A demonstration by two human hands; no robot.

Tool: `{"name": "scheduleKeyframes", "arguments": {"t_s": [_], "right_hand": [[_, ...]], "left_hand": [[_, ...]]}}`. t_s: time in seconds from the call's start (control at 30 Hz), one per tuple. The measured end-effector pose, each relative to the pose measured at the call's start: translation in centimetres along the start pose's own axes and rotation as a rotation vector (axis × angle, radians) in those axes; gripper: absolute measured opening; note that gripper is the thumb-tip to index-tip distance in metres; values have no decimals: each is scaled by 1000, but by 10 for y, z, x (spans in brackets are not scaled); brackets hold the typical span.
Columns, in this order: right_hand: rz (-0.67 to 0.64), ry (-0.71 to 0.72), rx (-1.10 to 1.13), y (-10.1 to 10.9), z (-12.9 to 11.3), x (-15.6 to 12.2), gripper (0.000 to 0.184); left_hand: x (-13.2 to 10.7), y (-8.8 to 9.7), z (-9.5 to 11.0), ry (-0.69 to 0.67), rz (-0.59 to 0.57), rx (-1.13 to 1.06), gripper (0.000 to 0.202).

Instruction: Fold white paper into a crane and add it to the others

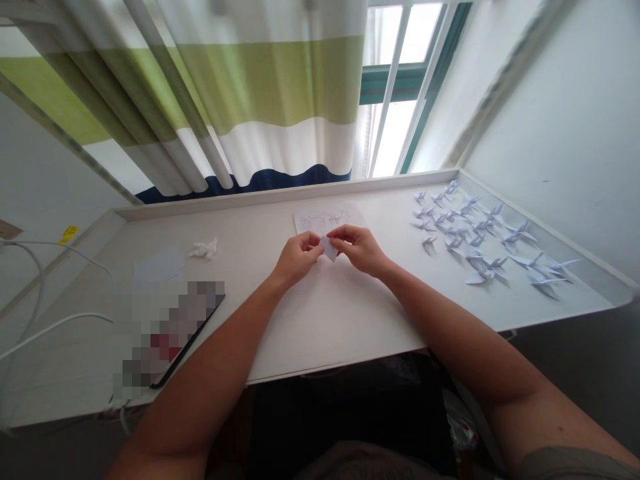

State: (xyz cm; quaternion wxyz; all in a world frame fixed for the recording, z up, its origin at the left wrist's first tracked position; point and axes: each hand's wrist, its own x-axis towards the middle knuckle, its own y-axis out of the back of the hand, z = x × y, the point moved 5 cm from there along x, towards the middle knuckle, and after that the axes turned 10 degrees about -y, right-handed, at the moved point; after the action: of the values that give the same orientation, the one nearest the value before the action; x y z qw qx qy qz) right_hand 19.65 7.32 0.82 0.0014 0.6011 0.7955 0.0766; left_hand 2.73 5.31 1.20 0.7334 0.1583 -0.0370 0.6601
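Between my two hands is a small piece of folded white paper [329, 249], held up a little above the white table. My left hand [300, 257] pinches its left side between thumb and fingers. On the other side, my right hand [361, 250] grips the upper right edge, fingers closed and thumb underneath. The paper looks like a small diamond with its point toward me; its finer folds are too small to make out. Just behind the hands lies a printed sheet [327, 217], partly covered by them.
Several folded white paper cranes [470, 233] stand on the table's right side. At left are flat white sheets [159, 265], a crumpled tissue [204, 249], a blurred-out tablet [187, 343] and white cables [55, 333]. A raised rim [280, 198] borders the table's back, below a curtain [280, 93].
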Motion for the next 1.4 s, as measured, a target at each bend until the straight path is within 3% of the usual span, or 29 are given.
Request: {"name": "scheduleKeyframes", "arguments": {"t_s": [0.37, 0.63, 0.83, 1.0, 1.2, 1.4], "right_hand": [[-68, -34, 149, 0, 4, 2, 36], [-50, 30, -104, 2, -1, 2, 26], [-16, 119, -222, 2, -7, 0, 30], [-21, 63, -162, 1, -8, -2, 28], [12, 15, -95, 1, -5, -1, 29], [1, 8, -73, 0, -5, -2, 26]], "left_hand": [[3, 5, -4, -90, 44, 21, 12], [2, 5, 4, -103, 85, 3, 13], [1, 5, 4, -87, 86, 32, 15], [2, 4, 2, -83, 61, -124, 16], [3, 5, 3, -78, 40, -27, 16], [2, 3, 5, -63, -9, -97, 13]]}}
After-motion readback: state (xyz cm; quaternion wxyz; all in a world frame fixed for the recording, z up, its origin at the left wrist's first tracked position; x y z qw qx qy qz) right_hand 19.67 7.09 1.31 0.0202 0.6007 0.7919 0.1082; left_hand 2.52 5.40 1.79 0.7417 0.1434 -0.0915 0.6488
